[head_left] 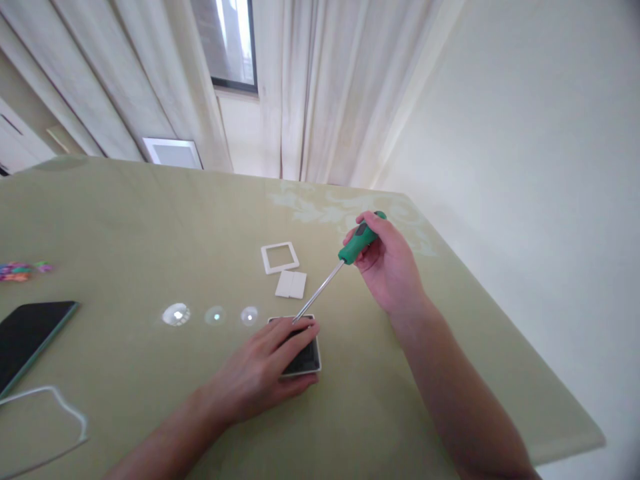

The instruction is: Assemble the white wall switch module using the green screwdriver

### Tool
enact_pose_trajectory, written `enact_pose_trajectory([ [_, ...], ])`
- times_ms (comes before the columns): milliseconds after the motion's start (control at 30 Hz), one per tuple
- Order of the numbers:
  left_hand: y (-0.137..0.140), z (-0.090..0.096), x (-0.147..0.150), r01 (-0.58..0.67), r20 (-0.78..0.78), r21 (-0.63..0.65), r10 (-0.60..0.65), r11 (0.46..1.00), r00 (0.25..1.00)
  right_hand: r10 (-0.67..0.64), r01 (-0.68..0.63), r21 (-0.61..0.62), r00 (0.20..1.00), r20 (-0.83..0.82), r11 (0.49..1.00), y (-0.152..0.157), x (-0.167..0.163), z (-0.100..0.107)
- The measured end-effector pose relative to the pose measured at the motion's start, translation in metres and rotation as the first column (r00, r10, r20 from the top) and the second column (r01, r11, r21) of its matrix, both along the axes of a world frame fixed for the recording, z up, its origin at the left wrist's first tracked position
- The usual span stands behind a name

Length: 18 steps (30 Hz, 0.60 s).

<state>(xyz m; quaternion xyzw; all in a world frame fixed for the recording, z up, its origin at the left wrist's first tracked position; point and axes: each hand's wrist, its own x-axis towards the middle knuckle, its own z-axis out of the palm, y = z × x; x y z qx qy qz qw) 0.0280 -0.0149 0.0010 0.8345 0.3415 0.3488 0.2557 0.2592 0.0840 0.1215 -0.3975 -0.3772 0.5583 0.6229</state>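
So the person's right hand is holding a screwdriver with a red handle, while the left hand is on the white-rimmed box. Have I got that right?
Not quite: the handle of the screwdriver is green, not red, as the head view shows. The rest stands: the right hand holds it, and the left hand is on the white-rimmed box.

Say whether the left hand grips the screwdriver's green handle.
No, the right hand grips the green handle; the left hand holds the white-rimmed box.
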Motion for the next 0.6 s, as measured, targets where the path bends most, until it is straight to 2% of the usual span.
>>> enact_pose_trajectory([
  [100,0.0,-0.003,0.0,0.085,-0.076,0.052,-0.081,0.995,0.994,-0.018,0.018,-0.002,1.0,-0.001,1.0,0.0,0.001,0.002],
  [200,0.001,0.003,0.0,0.11,-0.014,-0.011,-0.11,0.994,0.994,-0.018,0.018,0.004,1.0,0.011,1.0,-0.001,0.002,0.004],
  [267,0.002,0.006,0.001,0.1,0.065,-0.101,-0.094,0.99,0.993,-0.018,0.017,0.017,1.0,0.017,1.0,-0.002,0.002,0.005],
  [400,0.003,0.006,0.002,0.036,0.188,-0.261,0.014,0.965,0.982,-0.017,0.016,0.033,0.999,0.036,0.999,-0.003,0.003,0.008],
  [500,0.003,0.003,0.001,0.045,0.217,-0.31,0.024,0.95,0.976,-0.027,0.026,0.023,0.999,0.04,0.999,-0.004,0.003,0.011],
  [600,0.004,0.005,0.0,0.036,0.204,-0.302,0.028,0.953,0.978,-0.032,0.032,0.016,0.999,0.032,0.999,-0.005,0.003,0.012],
])
